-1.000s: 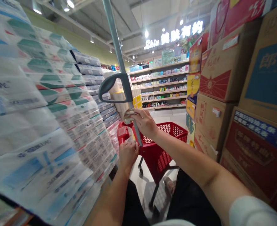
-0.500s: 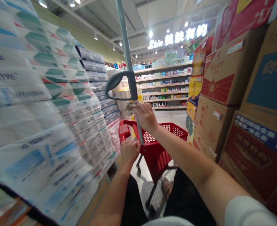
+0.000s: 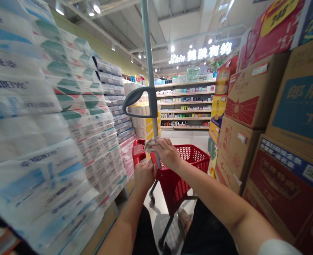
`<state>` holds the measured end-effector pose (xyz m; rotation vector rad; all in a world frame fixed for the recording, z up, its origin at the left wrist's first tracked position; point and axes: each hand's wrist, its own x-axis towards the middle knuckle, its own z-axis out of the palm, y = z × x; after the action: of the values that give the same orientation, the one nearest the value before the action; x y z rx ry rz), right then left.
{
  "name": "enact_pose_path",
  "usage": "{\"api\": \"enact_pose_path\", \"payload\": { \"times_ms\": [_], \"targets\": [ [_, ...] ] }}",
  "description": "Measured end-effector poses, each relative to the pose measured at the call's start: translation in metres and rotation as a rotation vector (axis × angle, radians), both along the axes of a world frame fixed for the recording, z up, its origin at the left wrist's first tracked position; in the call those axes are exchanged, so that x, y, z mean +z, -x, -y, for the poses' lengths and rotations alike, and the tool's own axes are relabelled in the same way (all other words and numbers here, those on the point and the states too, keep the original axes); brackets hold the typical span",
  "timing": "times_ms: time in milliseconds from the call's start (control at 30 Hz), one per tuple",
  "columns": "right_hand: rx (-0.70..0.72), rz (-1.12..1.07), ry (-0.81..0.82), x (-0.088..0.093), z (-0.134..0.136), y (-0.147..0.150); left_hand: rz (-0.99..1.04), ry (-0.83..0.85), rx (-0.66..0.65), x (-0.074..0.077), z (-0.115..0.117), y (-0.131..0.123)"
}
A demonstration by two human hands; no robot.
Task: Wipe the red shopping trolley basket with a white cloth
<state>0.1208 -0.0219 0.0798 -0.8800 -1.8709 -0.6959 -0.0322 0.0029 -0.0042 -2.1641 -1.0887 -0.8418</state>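
Note:
A red shopping cart (image 3: pixel 171 189) stands in front of me, with a tall grey pole (image 3: pixel 147 46) rising from its near edge. Partway up the pole is a dark grey loop handle (image 3: pixel 153 102). My right hand (image 3: pixel 169 154) is closed on a pale, crumpled cloth (image 3: pixel 149 145), pressed against the pole below the loop. Lower and to the left, my left hand (image 3: pixel 145 175) is wrapped round the cart's red handle (image 3: pixel 138 152), near the foot of the pole. The fingers of my left hand are partly hidden.
Tall stacks of wrapped tissue packs (image 3: pixel 87 141) line the left side. Cardboard boxes (image 3: pixel 241 141) are piled along the right. Product shelves (image 3: pixel 185 102) stand at the far end, beneath a lit sign. My feet are close behind the cart's wheels (image 3: pixel 152 200).
My right hand and the cloth have slid down the pole, from just under the loop handle to nearer the cart's rim. My left hand stays on the cart handle. The view has shifted slightly.

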Motion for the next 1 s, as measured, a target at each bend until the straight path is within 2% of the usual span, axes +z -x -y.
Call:
{"api": "enact_pose_path", "payload": {
  "times_ms": [167,367,833,1000],
  "targets": [
    [0.01,-0.041,0.014,-0.008,-0.003,-0.001,0.017,0.015,0.009,0.002,-0.001,0.003],
    [0.039,0.005,0.113,-0.044,-0.001,0.0,0.025,0.017,0.011,0.003,0.001,0.004],
    [0.029,0.037,0.212,-0.073,0.001,0.001,0.016,0.091,0.019,0.004,-0.005,0.005],
    [0.056,-0.028,0.198,-0.092,0.004,0.001,0.029,0.064,0.028,0.001,-0.003,0.004]
  ]
}}
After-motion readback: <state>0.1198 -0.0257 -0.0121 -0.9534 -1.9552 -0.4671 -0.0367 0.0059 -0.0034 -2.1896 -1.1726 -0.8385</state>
